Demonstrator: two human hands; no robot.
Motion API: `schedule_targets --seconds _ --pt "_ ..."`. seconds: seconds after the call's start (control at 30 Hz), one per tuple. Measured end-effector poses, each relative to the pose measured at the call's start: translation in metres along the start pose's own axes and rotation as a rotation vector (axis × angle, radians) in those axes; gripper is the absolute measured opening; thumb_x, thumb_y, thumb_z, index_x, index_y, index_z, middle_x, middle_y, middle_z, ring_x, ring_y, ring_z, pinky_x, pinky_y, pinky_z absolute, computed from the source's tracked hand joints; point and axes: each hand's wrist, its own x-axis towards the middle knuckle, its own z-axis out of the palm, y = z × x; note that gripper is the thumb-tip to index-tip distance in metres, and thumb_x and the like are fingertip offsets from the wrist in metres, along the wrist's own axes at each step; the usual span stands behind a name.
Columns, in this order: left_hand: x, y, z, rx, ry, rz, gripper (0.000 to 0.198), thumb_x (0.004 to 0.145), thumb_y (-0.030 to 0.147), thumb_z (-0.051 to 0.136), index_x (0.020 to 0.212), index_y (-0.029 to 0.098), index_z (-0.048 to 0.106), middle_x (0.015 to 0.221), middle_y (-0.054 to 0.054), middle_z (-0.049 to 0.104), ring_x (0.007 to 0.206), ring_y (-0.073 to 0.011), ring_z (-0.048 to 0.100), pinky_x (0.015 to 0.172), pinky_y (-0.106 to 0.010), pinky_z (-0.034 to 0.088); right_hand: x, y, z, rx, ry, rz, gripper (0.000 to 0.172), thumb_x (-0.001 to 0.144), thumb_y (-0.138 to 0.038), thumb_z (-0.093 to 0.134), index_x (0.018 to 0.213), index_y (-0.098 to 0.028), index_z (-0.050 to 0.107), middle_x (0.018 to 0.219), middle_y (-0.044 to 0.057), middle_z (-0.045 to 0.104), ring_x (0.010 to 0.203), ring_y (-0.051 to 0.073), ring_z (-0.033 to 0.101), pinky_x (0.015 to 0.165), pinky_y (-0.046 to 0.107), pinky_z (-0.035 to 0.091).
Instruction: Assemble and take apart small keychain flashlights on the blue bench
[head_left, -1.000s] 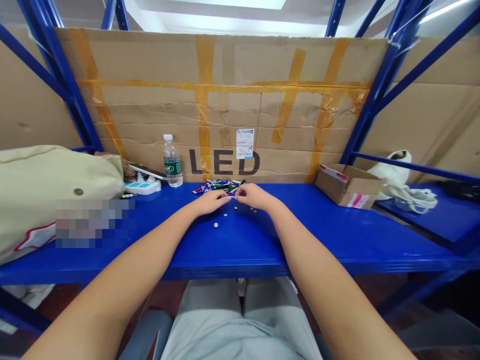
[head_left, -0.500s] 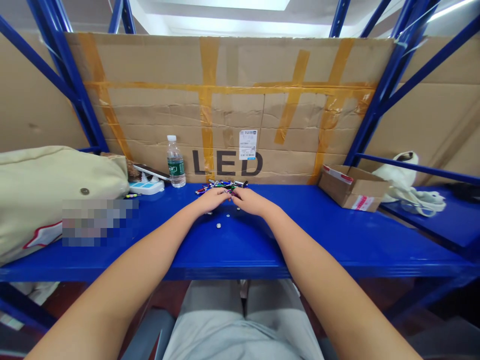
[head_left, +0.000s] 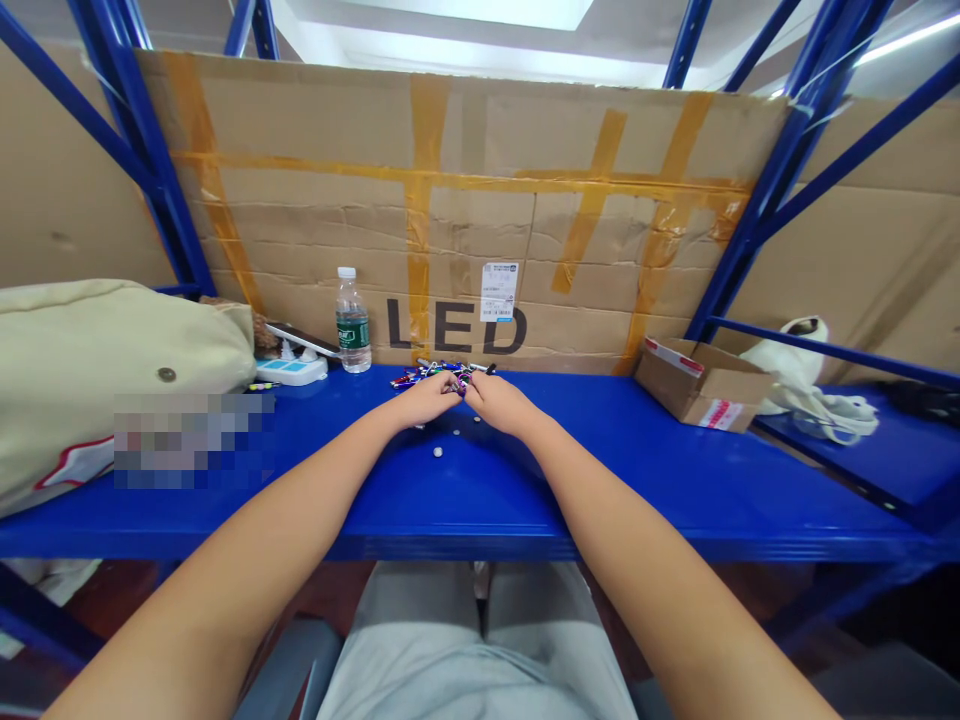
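My left hand (head_left: 429,399) and my right hand (head_left: 498,401) meet over the blue table, close to its back. Between their fingertips is a small shiny purple piece (head_left: 463,384), too small for me to name; the fingers of both hands are closed about it. Just behind them lies a pile of small metallic pieces (head_left: 409,376) in blue, red, green and silver, partly hidden by the hands. Nearer to me, a small round silvery piece (head_left: 438,452) rests on the table, with a few smaller bits between it and my hands.
A water bottle (head_left: 352,325) stands at the back left beside a white power strip (head_left: 291,372). The pale bag (head_left: 112,340) fills the left end. An open cardboard box (head_left: 697,385) sits at the right. Cardboard (head_left: 300,230) walls off the table's back.
The view has tilted slightly. My hands stay together over the same spot, and more of the purple piece shows between the fingers.
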Motion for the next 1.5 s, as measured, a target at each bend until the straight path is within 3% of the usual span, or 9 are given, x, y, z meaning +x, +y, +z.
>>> schedule_targets --seconds 0.13,0.27,0.63,0.8,0.97,1.17,1.27,1.33,1.5 --pt "-0.001 0.0 0.002 -0.005 -0.012 -0.011 0.013 0.075 0.022 0.049 0.084 0.02 0.041 0.061 0.006 0.045 0.053 -0.0115 0.044 0.051 -0.023 0.034 0.001 0.001 0.001 0.024 0.035 0.003 0.026 0.093 -0.028 0.03 0.093 -0.017 0.054 0.09 0.009 0.066 0.075 0.02 0.059 0.057 0.026 0.031" --pt "-0.001 0.0 0.001 -0.167 -0.078 0.0 0.012 0.078 0.024 0.049 0.083 0.02 0.04 0.06 0.006 0.046 0.049 -0.0099 0.044 0.047 -0.022 0.034 0.0 0.001 0.002 0.043 0.046 -0.017 0.026 0.093 -0.029 0.03 0.093 -0.017 0.053 0.089 0.009 0.066 0.074 0.019 0.058 0.058 0.026 0.032" --pt "-0.009 0.011 -0.01 -0.275 -0.13 0.055 0.037 0.08 0.051 0.052 0.08 0.014 0.054 0.07 0.0 0.054 0.058 -0.0085 0.048 0.048 -0.019 0.034 0.0 0.008 0.002 0.125 0.05 -0.029 0.027 0.093 -0.03 0.031 0.097 -0.016 0.053 0.093 0.01 0.066 0.078 0.019 0.059 0.061 0.025 0.036" --pt "-0.003 0.003 -0.008 -0.188 -0.092 0.113 0.034 0.084 0.046 0.047 0.082 0.014 0.057 0.07 -0.001 0.057 0.058 -0.0095 0.048 0.05 -0.02 0.036 0.001 0.01 0.001 0.164 0.022 -0.048 0.026 0.093 -0.029 0.032 0.091 -0.016 0.055 0.095 0.011 0.066 0.081 0.02 0.06 0.067 0.026 0.039" --pt "0.001 -0.002 -0.006 0.016 0.039 0.208 0.025 0.086 0.033 0.046 0.091 0.015 0.063 0.078 -0.002 0.065 0.073 -0.0144 0.058 0.07 -0.026 0.044 0.001 0.011 0.001 0.254 -0.042 -0.057 0.02 0.089 -0.024 0.037 0.075 -0.018 0.05 0.085 0.009 0.065 0.072 0.017 0.057 0.063 0.026 0.04" --pt "0.0 -0.004 -0.011 0.098 0.071 0.174 0.034 0.083 0.034 0.053 0.11 0.014 0.061 0.082 -0.004 0.067 0.073 -0.0158 0.06 0.069 -0.025 0.045 -0.002 0.017 -0.003 0.663 -0.235 0.066 0.028 0.091 -0.024 0.03 0.065 -0.02 0.04 0.048 -0.003 0.046 0.04 0.011 0.041 0.042 0.023 0.035" --pt "0.0 -0.008 -0.018 0.181 0.098 0.129 0.04 0.083 0.035 0.054 0.116 0.013 0.059 0.091 -0.006 0.069 0.078 -0.017 0.061 0.072 -0.026 0.045 0.0 0.027 -0.008 0.795 -0.161 0.13 0.031 0.091 -0.023 0.03 0.061 -0.02 0.039 0.043 -0.004 0.043 0.037 0.009 0.037 0.04 0.022 0.035" --pt "-0.002 -0.011 -0.026 0.286 0.089 0.09 0.037 0.082 0.035 0.054 0.111 0.013 0.062 0.099 -0.008 0.068 0.087 -0.0187 0.061 0.077 -0.026 0.044 0.002 0.035 -0.011 0.845 -0.075 0.262 0.029 0.091 -0.022 0.032 0.063 -0.02 0.038 0.042 -0.005 0.042 0.035 0.008 0.036 0.038 0.021 0.032" --pt "-0.01 -0.019 -0.053 0.452 -0.133 -0.036 0.034 0.078 0.044 0.055 0.092 0.017 0.07 0.094 -0.005 0.07 0.084 -0.0199 0.062 0.072 -0.025 0.042 0.003 0.056 -0.008 0.986 0.051 0.676 0.018 0.094 -0.026 0.033 0.08 -0.019 0.042 0.054 -0.003 0.053 0.038 0.008 0.044 0.041 0.019 0.037"
